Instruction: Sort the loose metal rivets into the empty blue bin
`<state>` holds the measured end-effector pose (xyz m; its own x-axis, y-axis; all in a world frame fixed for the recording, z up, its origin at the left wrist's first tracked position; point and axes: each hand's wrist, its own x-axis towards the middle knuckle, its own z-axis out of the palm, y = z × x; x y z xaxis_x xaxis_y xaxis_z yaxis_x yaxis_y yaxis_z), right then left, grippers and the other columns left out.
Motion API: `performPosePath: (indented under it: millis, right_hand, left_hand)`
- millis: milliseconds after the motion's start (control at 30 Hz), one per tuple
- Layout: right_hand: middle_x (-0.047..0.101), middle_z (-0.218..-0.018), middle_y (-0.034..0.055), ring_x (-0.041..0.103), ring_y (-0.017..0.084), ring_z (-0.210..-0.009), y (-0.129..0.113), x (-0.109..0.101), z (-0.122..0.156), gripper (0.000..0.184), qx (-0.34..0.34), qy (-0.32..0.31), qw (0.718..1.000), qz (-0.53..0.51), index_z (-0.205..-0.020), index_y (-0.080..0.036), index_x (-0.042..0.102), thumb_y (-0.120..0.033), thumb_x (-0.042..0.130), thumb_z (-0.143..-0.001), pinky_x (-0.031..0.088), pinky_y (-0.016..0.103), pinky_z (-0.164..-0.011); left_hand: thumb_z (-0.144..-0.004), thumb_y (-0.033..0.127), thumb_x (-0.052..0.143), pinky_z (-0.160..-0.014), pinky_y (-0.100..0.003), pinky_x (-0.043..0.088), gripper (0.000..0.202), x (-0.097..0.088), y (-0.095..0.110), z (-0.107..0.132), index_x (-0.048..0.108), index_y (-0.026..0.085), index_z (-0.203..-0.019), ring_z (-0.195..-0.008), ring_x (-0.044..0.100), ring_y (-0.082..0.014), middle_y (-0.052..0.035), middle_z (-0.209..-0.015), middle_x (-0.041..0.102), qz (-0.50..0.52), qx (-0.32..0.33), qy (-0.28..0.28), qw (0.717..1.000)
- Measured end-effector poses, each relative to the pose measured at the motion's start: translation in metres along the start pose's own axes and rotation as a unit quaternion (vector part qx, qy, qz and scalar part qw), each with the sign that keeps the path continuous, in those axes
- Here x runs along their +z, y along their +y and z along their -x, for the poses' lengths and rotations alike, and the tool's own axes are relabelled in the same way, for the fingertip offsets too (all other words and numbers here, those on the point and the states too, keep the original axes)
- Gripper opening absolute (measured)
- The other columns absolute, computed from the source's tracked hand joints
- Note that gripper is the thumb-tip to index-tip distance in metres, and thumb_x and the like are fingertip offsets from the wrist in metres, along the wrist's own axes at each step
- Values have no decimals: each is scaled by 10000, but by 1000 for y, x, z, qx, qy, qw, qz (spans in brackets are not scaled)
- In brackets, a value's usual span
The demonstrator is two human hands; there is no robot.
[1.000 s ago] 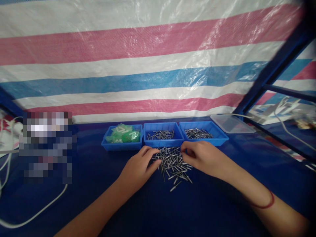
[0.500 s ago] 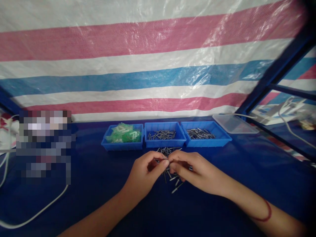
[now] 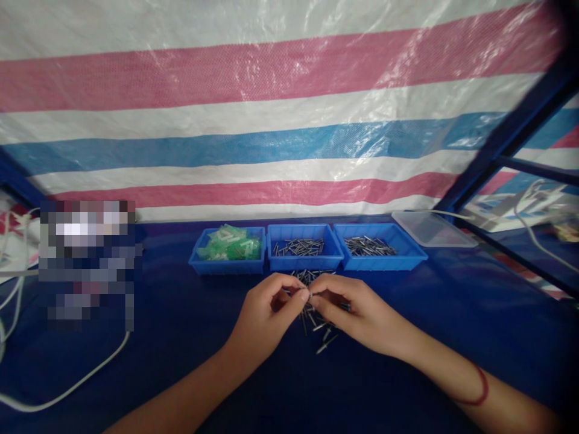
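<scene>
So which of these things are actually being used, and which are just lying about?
In use: left hand and right hand, pinched together over the pins; probably the green-parts tray, middle pin tray, right pin tray.
Lying about, it seems: clear lid, white cable.

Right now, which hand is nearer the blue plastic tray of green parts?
Left. The left hand sits in front of the blue plastic tray of green parts, off its right corner; the right hand is farther right, beyond the left.
</scene>
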<state>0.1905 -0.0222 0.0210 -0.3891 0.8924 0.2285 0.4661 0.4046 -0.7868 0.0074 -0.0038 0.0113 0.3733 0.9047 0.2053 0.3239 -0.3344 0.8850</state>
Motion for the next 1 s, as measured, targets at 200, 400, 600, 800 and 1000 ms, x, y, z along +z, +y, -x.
performPosePath:
  millis: [200, 400, 600, 800, 1000]
  right_hand:
    - [574, -674, -14, 506, 100, -553, 4, 0, 1, 107, 8, 57, 998, -18, -864, -186, 608, -279, 555, -859, 408, 222, -509]
    - [582, -675, -4, 521, 113, -556, 2, -4, 1, 165, -13, 109, 994, -26, -852, -193, 610, -349, 558, -859, 438, 238, -519]
    - [641, -765, 30, 582, 165, -668, 33, -52, -7, 177, 31, 293, 952, 88, -799, -193, 614, -341, 533, -853, 453, 274, -600]
    - [665, -800, 76, 598, 229, -751, 57, -104, -6, 163, 88, 289, 888, 346, -837, -169, 641, -299, 545, -814, 424, 359, -711]
    - [578, -622, -19, 518, 117, -569, 28, -94, 8, 207, 60, -60, 978, 192, -738, -187, 619, -333, 521, -846, 377, 237, -528]
  left_hand:
    - [-861, 267, 556, -554, -207, 410, 111, -2, 1, -1, 625, 185, -888, -646, 562, -118, -3, -807, 648, -26, 19, 4, 999]
    - [-882, 277, 531, -605, -223, 431, 128, -4, -1, -3, 615, 186, -913, -670, 560, -127, -7, -814, 626, -79, 39, -23, 996]
    - [-889, 309, 551, -776, -278, 428, 170, -4, 2, 1, 600, 211, -1019, -871, 578, -170, -23, -947, 637, -183, 107, -91, 973]
    - [-860, 437, 579, -746, -333, 379, 249, 8, 7, 11, 639, 212, -947, -871, 566, -207, -36, -925, 649, -307, 181, -192, 914]
    - [-912, 293, 530, -709, -337, 357, 151, 16, 2, 12, 637, 199, -863, -800, 557, -183, -24, -856, 640, -399, 216, -202, 868]
